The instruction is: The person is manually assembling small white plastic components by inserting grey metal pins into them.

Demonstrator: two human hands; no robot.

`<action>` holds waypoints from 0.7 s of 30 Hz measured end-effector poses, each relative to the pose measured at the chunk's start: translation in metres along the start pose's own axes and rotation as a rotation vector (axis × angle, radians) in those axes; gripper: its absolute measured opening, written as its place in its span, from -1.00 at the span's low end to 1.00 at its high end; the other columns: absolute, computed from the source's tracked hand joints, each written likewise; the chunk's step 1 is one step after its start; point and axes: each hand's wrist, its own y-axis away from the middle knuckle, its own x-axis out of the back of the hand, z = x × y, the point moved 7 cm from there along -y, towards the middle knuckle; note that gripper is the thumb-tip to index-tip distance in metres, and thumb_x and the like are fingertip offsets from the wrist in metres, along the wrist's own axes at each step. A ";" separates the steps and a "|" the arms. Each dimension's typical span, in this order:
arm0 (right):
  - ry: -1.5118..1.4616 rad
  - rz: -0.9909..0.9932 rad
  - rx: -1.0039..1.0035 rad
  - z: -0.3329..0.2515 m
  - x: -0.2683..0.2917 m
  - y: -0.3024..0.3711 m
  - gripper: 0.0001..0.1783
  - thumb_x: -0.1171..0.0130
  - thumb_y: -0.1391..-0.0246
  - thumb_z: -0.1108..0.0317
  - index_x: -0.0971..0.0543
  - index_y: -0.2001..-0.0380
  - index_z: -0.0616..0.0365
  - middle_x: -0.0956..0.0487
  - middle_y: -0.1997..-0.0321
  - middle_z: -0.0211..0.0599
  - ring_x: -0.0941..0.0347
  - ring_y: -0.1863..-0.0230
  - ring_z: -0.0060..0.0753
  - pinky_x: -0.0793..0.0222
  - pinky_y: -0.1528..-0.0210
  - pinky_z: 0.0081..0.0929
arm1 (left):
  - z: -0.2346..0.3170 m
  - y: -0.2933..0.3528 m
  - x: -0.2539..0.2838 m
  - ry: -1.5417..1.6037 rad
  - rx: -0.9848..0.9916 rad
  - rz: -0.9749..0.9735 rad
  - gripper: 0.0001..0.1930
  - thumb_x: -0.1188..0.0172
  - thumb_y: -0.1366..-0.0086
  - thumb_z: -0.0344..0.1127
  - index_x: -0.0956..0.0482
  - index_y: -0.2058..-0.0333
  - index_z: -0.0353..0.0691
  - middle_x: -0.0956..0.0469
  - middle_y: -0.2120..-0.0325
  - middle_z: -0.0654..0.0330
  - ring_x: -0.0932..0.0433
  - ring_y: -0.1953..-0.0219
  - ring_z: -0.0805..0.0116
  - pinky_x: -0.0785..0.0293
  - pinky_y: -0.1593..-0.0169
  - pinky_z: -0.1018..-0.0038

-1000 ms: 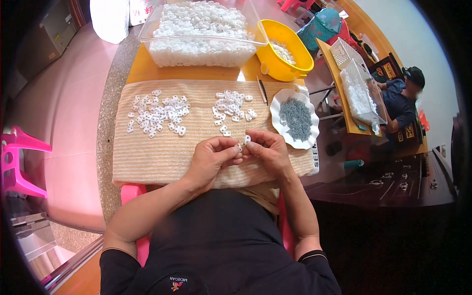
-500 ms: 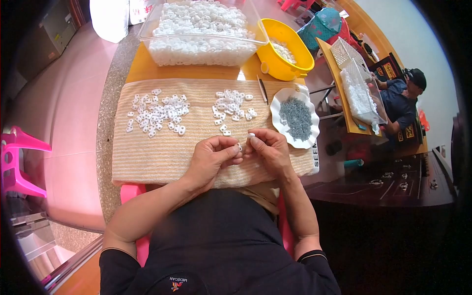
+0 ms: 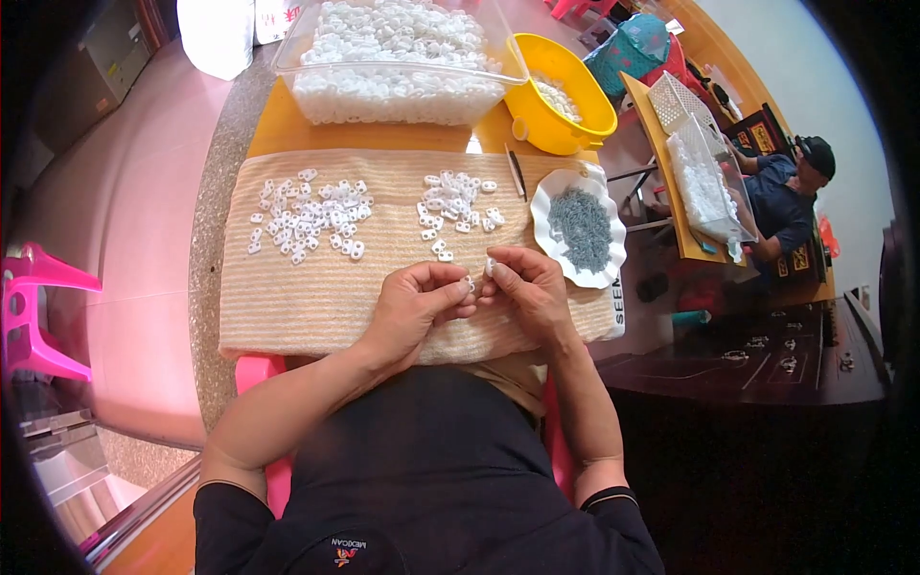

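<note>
Close together over the near part of the towel [image 3: 287,321], both my hands are closed in pinches. My left hand [image 3: 419,305] grips a small white plastic piece [image 3: 470,283] at its fingertips. Between thumb and forefinger of my right hand [image 3: 529,295] is another white plastic piece [image 3: 490,266], mostly covered by the fingers. Beyond my hands lies a small pile of white two-holed plastic pieces [image 3: 452,198]; a larger pile of them [image 3: 316,216] spreads to the left. Right of my right hand, a scalloped white plate [image 3: 542,198] carries a heap of tiny grey-blue parts [image 3: 583,228].
A clear plastic bin [image 3: 398,72] full of white pieces stands at the table's back, beside a yellow tub [image 3: 551,139]. Two thin tools [image 3: 517,172] lie near the plate. Rightward, a person [image 3: 791,192] sits at another table with a bin [image 3: 709,192]. A pink stool [image 3: 48,311] stands at left.
The white piece in my right fingers has tilted from lying across the fingertip to more upright. My hands otherwise stay nearly in place; the whole view has shifted slightly.
</note>
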 end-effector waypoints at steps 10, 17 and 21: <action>0.041 -0.059 -0.038 -0.002 -0.006 0.002 -0.70 -0.11 -0.14 0.52 -0.47 0.04 0.33 -0.57 0.31 -0.28 -0.51 0.34 -0.55 -0.51 0.24 -0.60 | -0.002 -0.002 0.002 -0.007 -0.005 0.003 -0.84 -0.18 -0.25 -0.44 -0.50 0.21 -0.33 -0.56 0.38 0.17 -0.57 0.35 0.43 -0.58 0.19 0.51; 0.052 -0.112 -0.046 -0.004 -0.009 0.004 -0.71 -0.13 -0.12 0.52 -0.47 0.07 0.34 -0.59 0.28 -0.25 -0.54 0.31 -0.51 -0.50 0.23 -0.59 | -0.001 -0.001 0.002 -0.004 -0.009 0.006 -0.84 -0.17 -0.25 -0.45 -0.50 0.20 -0.33 -0.56 0.35 0.16 -0.57 0.34 0.43 -0.58 0.18 0.51; 0.068 -0.114 -0.046 -0.002 -0.007 0.003 -0.72 -0.14 -0.12 0.51 -0.48 0.08 0.34 -0.59 0.28 -0.24 -0.55 0.31 -0.49 -0.50 0.24 -0.57 | -0.001 -0.001 0.002 -0.011 -0.005 0.007 -0.84 -0.17 -0.25 -0.46 -0.49 0.20 -0.34 -0.56 0.34 0.15 -0.57 0.34 0.43 -0.59 0.17 0.51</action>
